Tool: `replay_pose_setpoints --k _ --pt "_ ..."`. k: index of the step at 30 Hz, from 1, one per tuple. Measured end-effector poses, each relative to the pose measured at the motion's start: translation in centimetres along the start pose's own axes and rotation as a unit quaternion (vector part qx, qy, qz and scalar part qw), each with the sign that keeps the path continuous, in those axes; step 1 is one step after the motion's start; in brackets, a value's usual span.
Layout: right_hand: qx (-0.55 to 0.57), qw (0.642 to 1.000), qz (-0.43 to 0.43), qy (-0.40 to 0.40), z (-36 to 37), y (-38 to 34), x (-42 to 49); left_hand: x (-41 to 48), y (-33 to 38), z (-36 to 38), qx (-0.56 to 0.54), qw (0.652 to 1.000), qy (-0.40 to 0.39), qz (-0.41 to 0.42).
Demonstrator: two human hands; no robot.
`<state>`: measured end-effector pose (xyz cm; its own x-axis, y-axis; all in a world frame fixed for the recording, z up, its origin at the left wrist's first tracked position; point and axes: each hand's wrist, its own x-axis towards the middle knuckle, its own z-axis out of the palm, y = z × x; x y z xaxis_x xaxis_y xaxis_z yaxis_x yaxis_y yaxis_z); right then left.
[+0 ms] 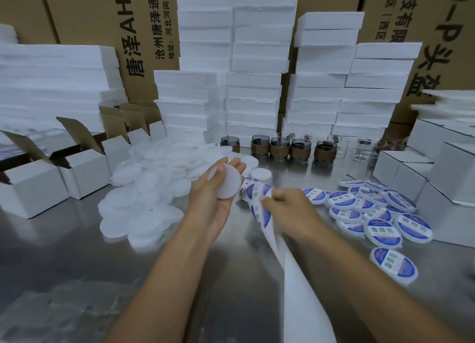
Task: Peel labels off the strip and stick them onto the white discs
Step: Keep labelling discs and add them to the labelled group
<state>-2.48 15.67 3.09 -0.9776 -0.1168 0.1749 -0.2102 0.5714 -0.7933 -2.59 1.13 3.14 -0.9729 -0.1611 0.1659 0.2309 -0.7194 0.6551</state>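
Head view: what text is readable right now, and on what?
"唐泽AH4": left cardboard carton, large print.
"沧州唐泽通信": same carton.
"地址:河北河间经济": same carton, cut off.
"科技有限", "(西区": right cardboard carton, cut off.
"0-P头盔": same carton, large print.
Labelled discs and label strip: blue-and-white print, too blurred to read.

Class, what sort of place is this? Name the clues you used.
Probably a packing and labelling workshop: white foam slabs stacked against printed cartons, open white boxes on a steel table, and heaps of blank discs and labelled discs.
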Motion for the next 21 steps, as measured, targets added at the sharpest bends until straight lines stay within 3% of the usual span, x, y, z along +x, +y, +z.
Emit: replay_pose_setpoints --k 1,3,6,9,13,17,21 --pt "0.124 0.991 0.049 -0.004 -0.7 0.0 0.1 -0.1 0.0 0.0 0.002 1.000 0.001 -0.003" --pt "0.316 0.939 0.134 -0.018 -1.8 0.0 0.1 -0.2 -0.3 0.1 0.025 1.000 0.014 -0.009" --pt "0.439 0.879 0.186 -0.032 -2.6 0.7 0.0 -0.6 -1.6 0.7 0.144 0.989 0.029 -0.030" --pt "0.457 0.865 0.204 -0.020 -2.5 1.6 -0.2 -1.2 -2.9 1.0 0.285 0.954 -0.021 -0.085" --pt "0.449 0.875 0.173 -0.053 -2.1 2.0 -0.8 -1.8 -3.8 1.4 0.361 0.925 -0.083 -0.087" --pt "0.373 0.916 0.124 -0.085 -1.9 2.0 -1.9 -2.0 -4.1 1.7 0.346 0.932 -0.076 -0.076" --pt "0.319 0.932 0.052 -0.163 -1.7 1.9 -3.6 -2.2 -4.1 1.9 0.280 0.954 -0.066 -0.079"
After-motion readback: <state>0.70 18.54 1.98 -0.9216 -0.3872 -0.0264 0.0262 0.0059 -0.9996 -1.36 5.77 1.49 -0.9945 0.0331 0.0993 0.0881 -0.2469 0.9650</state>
